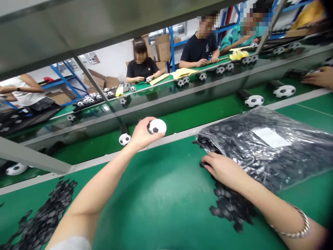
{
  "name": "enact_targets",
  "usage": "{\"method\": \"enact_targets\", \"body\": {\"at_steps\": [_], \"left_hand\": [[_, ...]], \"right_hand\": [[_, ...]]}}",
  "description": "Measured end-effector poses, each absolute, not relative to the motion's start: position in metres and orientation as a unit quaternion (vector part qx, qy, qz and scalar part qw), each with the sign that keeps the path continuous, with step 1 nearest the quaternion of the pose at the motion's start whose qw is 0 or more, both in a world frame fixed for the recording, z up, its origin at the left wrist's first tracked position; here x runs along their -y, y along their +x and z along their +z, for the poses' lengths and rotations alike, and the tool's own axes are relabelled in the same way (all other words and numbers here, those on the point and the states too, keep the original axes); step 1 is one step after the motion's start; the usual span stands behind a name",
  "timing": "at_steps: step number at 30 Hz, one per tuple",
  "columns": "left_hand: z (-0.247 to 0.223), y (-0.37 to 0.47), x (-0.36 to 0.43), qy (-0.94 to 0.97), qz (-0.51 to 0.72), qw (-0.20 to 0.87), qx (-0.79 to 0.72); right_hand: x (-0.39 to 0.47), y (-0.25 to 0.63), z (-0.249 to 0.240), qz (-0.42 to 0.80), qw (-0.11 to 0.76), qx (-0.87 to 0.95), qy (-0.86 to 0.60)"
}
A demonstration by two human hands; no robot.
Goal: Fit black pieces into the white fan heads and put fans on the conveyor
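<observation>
My left hand (142, 136) is closed around a small black-and-white toy soccer ball (159, 125), held up over the edge between the green table and the conveyor. The fingers behind the ball are partly hidden. On the right, my right hand (220, 170) is pinched at the mouth of a clear plastic bag (273, 159), with a small black flat piece (202, 164) at its fingertips. Beneath and in front of that hand spreads a pile of similar black pieces (230, 206). The bag is full of dark pieces and bears a white label (271, 136).
Another heap of black pieces (49, 211) lies at the left. Balls with black parts, one a soccer ball (125, 139), sit on the green conveyor (182, 119). A grey post (33, 156) stands left. Co-workers sit across; another person's hand (318, 77) reaches in at right.
</observation>
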State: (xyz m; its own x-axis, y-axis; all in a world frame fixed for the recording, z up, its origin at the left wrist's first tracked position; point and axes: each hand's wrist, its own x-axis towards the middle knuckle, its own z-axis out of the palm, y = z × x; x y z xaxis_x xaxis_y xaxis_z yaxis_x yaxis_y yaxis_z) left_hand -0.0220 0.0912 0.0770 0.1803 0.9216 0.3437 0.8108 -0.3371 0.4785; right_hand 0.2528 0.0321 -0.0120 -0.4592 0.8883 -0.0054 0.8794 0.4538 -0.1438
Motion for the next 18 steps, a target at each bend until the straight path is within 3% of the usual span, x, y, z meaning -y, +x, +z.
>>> {"method": "enact_targets", "body": {"at_steps": [5, 11, 18], "left_hand": [[0.062, -0.011, -0.011, 0.81, 0.207, -0.037, -0.548], [0.001, 0.003, 0.008, 0.829, 0.138, -0.034, -0.541], [0.02, -0.034, 0.006, 0.881, -0.02, -0.05, -0.47]], "right_hand": [[-0.029, 0.25, -0.009, 0.035, 0.015, 0.85, -0.525], [-0.026, 0.249, -0.01, 0.012, 0.014, 0.849, -0.528], [-0.028, 0.246, -0.01, 0.007, 0.03, 0.847, -0.531]]}}
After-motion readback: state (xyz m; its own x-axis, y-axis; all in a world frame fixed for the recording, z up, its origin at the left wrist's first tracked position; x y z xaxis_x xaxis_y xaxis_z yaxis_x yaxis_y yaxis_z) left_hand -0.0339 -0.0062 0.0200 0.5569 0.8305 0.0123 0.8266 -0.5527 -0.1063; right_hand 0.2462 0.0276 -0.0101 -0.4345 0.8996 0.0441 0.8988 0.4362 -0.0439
